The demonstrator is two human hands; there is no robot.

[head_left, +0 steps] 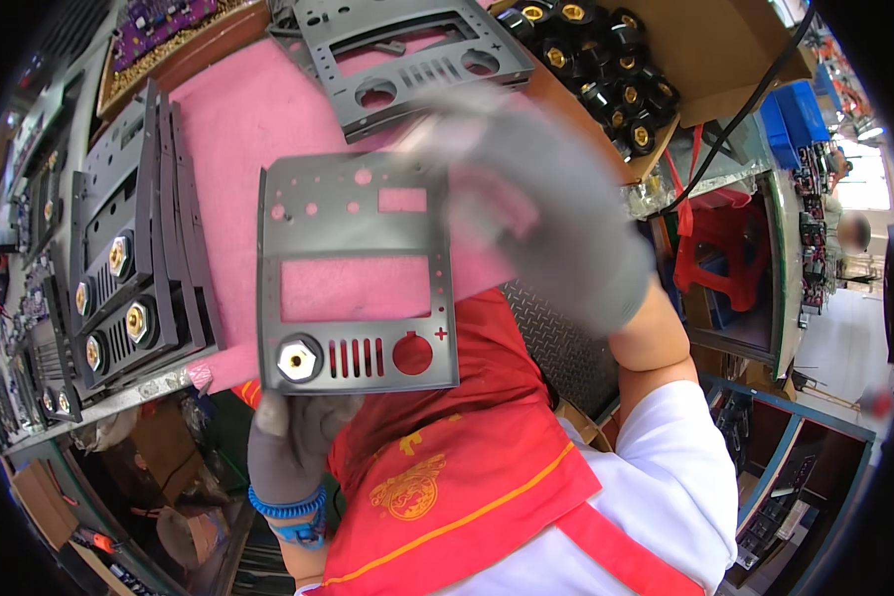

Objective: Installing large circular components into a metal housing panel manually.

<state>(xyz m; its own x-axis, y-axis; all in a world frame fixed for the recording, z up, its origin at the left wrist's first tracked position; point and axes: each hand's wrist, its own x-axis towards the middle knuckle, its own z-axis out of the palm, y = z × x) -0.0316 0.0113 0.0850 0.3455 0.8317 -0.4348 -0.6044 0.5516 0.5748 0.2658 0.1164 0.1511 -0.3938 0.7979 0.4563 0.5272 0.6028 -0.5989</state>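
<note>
Upright in front of me is a dark grey sheet-metal panel with a wide window, slots and small holes. My left hand, in a grey glove, grips its lower edge, with most fingers hidden behind it. A black socket with a brass centre is fitted in the panel's lower left; the round hole at lower right has no socket in it. My right hand, also gloved in grey, is smeared by motion beside the panel's upper right. Whether it holds anything is unclear.
More bare panels lie at the far side of the pink mat. Panels fitted with sockets are stacked at left. A cardboard box of black sockets stands far right. Purple circuit boards sit far left.
</note>
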